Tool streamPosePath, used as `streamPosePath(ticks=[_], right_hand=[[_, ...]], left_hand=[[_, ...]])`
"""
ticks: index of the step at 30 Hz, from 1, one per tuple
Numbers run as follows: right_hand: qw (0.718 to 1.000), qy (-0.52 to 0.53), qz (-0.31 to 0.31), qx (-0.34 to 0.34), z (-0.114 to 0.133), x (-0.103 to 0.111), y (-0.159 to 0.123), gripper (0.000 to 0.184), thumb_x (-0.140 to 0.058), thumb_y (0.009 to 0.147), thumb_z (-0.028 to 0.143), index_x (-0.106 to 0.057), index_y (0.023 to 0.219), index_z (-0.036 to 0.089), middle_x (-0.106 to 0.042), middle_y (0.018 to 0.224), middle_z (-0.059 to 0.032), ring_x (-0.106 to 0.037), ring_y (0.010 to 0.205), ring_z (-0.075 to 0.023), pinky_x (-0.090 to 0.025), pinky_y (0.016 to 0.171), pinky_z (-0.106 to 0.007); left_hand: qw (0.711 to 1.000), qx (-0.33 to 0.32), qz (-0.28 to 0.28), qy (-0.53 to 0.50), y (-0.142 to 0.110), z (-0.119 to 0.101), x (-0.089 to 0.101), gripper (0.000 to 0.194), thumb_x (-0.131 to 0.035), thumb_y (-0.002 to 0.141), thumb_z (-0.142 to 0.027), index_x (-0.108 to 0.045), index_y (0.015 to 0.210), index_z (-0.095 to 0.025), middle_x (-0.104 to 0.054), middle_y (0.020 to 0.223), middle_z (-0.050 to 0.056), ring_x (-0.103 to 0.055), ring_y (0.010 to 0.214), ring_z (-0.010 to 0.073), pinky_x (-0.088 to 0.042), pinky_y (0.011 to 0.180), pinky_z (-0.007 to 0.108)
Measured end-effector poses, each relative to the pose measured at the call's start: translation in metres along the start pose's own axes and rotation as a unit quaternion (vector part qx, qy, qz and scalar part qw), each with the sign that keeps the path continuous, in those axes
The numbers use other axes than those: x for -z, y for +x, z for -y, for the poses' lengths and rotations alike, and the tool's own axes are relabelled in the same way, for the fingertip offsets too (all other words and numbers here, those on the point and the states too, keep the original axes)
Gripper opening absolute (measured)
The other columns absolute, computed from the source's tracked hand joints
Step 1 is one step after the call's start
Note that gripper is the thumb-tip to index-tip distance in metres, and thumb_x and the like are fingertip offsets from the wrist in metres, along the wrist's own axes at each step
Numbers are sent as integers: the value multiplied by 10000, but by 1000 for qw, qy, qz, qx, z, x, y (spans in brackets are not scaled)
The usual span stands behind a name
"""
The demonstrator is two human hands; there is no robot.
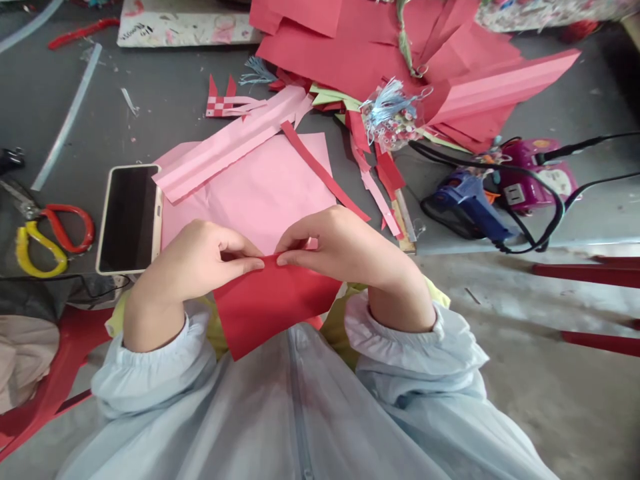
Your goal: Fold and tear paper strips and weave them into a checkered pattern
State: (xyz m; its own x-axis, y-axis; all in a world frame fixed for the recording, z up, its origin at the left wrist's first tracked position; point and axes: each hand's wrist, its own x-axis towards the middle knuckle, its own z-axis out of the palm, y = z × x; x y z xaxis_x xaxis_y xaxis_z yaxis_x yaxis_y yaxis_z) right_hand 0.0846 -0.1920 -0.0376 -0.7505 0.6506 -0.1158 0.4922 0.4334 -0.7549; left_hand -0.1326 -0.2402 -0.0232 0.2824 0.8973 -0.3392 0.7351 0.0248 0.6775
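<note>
Both of my hands hold one red paper sheet (pixel 273 303) by its top edge, close to my chest. My left hand (pixel 200 260) pinches that edge from the left, thumb and fingers closed on it. From the right, my right hand (pixel 340 243) pinches the same edge, and the fingertips of the two hands nearly meet. The sheet hangs down over my pale blue jacket. Behind my hands a pink paper sheet (pixel 265 190) lies flat on the grey table, with a folded pink strip (pixel 235 143) across its top.
A phone (pixel 129 219) lies left of the pink sheet, with red and yellow scissors (pixel 53 237) further left. A pile of red paper (pixel 400 53) covers the back. Two glue guns (pixel 500 193) with black cables sit at right. A red chair (pixel 55 373) stands lower left.
</note>
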Motion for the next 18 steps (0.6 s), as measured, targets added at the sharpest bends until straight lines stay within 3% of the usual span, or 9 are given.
streamPosePath(ticks=[7,18], right_hand=[[999,-52,5,-10,-2,-9,6,118,-692,872,183,-809,886,171,-793,815,-16,-662,720,-138,-412,687,-264],[996,-88,17,-2,2,-12,8,164,-653,888,171,-816,897,162,-803,845,-38,-691,755,-168,-409,690,-279]], left_hand=[[999,-5,24,39,3,2,-3,165,-666,811,-273,-818,869,-248,-810,812,-26,-727,710,147,-483,650,238],[999,-13,11,51,6,4,-7,192,-625,828,-280,-814,839,-248,-806,785,-20,-718,695,157,-439,615,262]])
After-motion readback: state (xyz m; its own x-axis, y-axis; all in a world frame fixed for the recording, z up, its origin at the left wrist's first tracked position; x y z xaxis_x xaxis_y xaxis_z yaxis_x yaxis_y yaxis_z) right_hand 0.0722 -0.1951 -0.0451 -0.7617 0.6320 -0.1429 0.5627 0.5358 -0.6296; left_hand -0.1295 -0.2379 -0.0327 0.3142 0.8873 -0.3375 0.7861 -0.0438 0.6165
